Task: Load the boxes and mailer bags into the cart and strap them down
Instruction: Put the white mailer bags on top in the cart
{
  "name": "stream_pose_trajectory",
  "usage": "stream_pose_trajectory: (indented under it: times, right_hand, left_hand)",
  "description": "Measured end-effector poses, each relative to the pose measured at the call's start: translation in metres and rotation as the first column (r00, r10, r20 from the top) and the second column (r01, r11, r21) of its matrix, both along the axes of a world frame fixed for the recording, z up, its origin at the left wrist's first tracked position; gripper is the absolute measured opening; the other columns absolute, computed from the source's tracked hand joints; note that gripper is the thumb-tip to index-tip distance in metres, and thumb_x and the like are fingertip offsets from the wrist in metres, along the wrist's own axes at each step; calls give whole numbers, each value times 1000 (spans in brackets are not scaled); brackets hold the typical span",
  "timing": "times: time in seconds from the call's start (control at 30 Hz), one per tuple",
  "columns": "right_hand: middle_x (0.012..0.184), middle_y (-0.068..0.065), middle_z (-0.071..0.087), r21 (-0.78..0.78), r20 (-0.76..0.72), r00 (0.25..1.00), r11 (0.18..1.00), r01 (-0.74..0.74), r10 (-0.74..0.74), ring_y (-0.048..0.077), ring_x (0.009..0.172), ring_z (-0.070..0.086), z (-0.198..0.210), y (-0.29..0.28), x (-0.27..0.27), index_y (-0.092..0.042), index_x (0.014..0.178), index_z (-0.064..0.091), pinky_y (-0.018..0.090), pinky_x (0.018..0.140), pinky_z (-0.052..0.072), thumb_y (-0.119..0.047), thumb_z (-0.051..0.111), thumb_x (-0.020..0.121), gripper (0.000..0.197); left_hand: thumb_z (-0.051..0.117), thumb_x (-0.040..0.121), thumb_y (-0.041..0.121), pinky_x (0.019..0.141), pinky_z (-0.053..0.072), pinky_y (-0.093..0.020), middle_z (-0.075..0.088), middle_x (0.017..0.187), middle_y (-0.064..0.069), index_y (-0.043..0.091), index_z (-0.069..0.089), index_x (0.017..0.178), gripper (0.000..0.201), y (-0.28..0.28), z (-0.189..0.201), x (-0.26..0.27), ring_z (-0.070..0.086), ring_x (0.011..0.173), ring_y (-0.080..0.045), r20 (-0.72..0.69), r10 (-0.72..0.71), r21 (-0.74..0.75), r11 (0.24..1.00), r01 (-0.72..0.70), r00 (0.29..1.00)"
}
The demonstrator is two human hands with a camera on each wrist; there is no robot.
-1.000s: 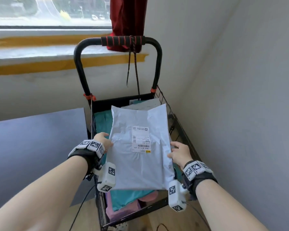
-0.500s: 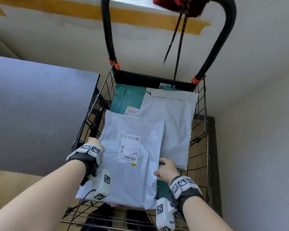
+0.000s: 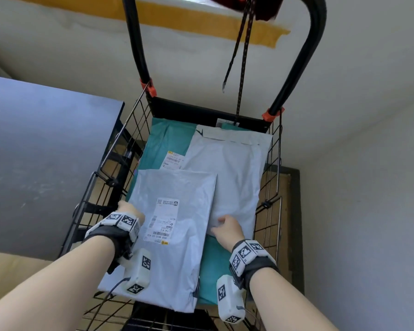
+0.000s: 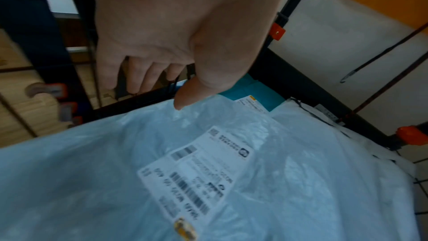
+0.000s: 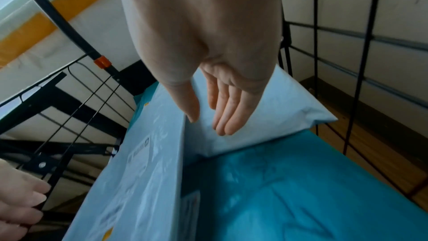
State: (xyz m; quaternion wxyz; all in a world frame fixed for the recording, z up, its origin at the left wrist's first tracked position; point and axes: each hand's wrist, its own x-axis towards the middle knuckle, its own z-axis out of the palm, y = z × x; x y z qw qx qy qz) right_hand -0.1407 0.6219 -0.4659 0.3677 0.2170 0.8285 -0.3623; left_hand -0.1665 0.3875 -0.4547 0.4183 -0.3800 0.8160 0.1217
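Two grey mailers overlap in the cart (image 3: 275, 168); the labelled mailer (image 3: 175, 225) overhangs the near edge and could slide out before I strap it. My left hand (image 3: 127, 209) pinches its left edge, thumb on top; my right hand (image 3: 227, 229) rests flat, fingers straight, beside it.

Home room: wood floor (image 5: 361, 146), curtained window.

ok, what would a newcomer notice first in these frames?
The grey mailer bag with the shipping label, lying near-left atop the load in the black wire cart, left hand at its left edge and right hand open at its right. Behind it lies a second grey mailer bag over teal mailer bags; a bungee cord dangles from the handle.
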Motion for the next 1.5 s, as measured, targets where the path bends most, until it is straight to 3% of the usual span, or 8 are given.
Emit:
stream_pose_trajectory:
  times: [0.13, 0.33, 0.57, 0.77, 0.9, 1.17, 1.33, 1.5]
  right_hand:
    - [125, 11, 57, 30, -94, 995, 999, 37, -34, 26, 113, 55, 8, 6, -30, -9, 129, 47, 30, 94, 44, -11, 53, 89, 41]
    - [145, 7, 35, 145, -299, 952, 989, -25, 68, 23, 133, 36, 5, 12, -78, -14, 139, 38, 32, 107, 33, -14, 51, 91, 49]
    - [158, 7, 1, 319, -208, 970, 946, -53, 125, 25, 146, 3, -27, 29, -90, -28, 148, 20, 40, 116, 19, -28, 54, 91, 67]
    - [158, 1, -2, 197, -265, 964, 978, 62, -8, 21, 147, 5, -43, 30, -85, -37, 148, 17, 34, 116, 16, -27, 59, 90, 72]
    - [158, 2, 2, 226, -280, 960, 972, 71, -5, 21, 145, 9, -40, 24, -90, -35, 149, 15, 34, 116, 17, -34, 60, 89, 75]
    - [141, 8, 33, 178, -274, 956, 972, 155, -102, 25, 125, 41, -31, 3, -103, -29, 146, 28, 34, 103, 36, -25, 56, 92, 61]
    - [138, 4, 47, 57, -239, 967, 993, 107, -90, 25, 124, 47, -31, -8, -99, -26, 140, 40, 28, 100, 37, -9, 49, 94, 49]
    - [117, 10, 60, 2, -200, 979, 999, 50, -49, 27, 109, 57, -41, -29, -98, -23, 137, 47, 27, 90, 44, 1, 49, 90, 53]
  left_hand:
    - [42, 95, 6, 93, 40, -33, 48, 135, -22, -4, 39, 135, 42, 13, 15, -37, 49, 123, -33, -174, -15, 167, 985, 44, 985]
    - [46, 93, 9, 91, 42, -30, 54, 129, -13, 11, 49, 131, 38, 36, -2, -108, 54, 116, -30, -366, -115, 243, 946, 214, 923]
    - [44, 96, 18, 92, 41, -29, 51, 129, -20, 1, 51, 125, 35, 55, -43, -160, 51, 118, -32, -376, -126, 280, 929, 242, 918]
    - [58, 82, 22, 63, 37, -26, 50, 68, -5, 12, 52, 66, 20, 56, -69, -172, 48, 72, -24, -362, -10, 384, 909, 159, 932]
    - [51, 90, 13, 72, 36, -28, 54, 90, -9, 11, 54, 94, 6, 51, -66, -174, 48, 84, -25, -448, -16, 386, 899, 209, 894]
    - [55, 91, 17, 72, 38, -30, 62, 104, -18, 1, 60, 105, 22, 3, -43, -186, 58, 99, -35, -502, -90, 253, 936, 245, 860]
    - [52, 92, 11, 71, 40, -32, 62, 105, -22, 3, 58, 96, 11, -12, -40, -181, 56, 88, -34, -489, -105, 162, 965, 208, 866]
    - [45, 92, 7, 86, 44, -44, 57, 115, -24, -1, 50, 114, 23, -20, -40, -175, 55, 107, -40, -417, -146, 20, 985, 170, 897]
